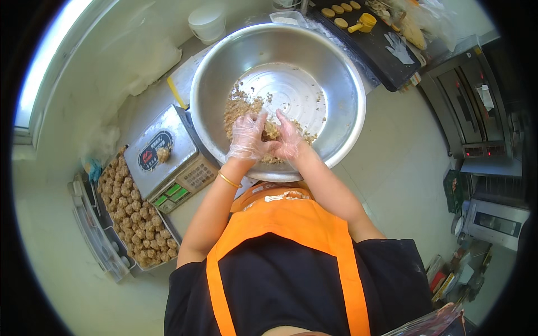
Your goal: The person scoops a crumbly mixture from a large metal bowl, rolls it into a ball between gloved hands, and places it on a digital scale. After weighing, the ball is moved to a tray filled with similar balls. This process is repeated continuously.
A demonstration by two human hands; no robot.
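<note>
Inside a wide steel basin (350,101), crumbly brown filling (238,107) lies heaped at the near left, with loose bits scattered over the bottom. Both hands wear thin clear plastic gloves. My left hand (248,136) and my right hand (290,140) face each other low in the basin, fingers curled round a clump of filling (270,132) between them. Left of the basin, a digital scale (182,147) carries one ball of filling (163,155) on its metal plate. Beside it, a tray (168,221) is packed with several similar balls (131,210).
A white bucket (207,23) and a shallow white tub (288,20) stand behind the basin. At the back right, a dark baking tray (386,64) holds flat round pieces, a yellow scoop (364,22) and a glove (398,49). Ovens (471,106) line the right side.
</note>
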